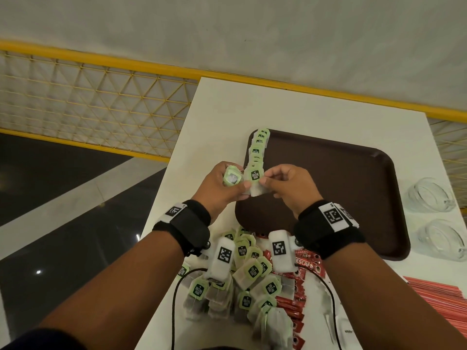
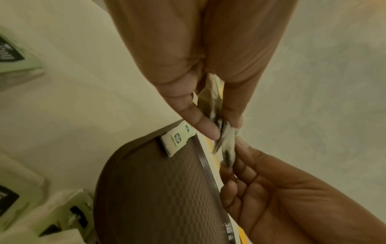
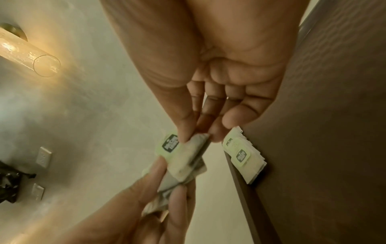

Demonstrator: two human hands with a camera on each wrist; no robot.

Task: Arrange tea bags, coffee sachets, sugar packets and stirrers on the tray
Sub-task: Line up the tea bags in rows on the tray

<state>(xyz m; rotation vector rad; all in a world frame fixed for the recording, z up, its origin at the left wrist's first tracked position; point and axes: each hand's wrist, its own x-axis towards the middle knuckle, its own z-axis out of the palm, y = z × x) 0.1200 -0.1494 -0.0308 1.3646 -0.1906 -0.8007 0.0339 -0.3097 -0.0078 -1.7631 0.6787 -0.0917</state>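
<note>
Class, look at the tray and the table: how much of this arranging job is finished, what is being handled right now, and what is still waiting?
Done: one row of tea bags lies along the tray's left edge. In hand: the left hand holds a small bunch of tea bags, and the right hand pinches one bag from it. Left: the tea bag pile, coffee sachets and red stirrers sit on the table.
</note>
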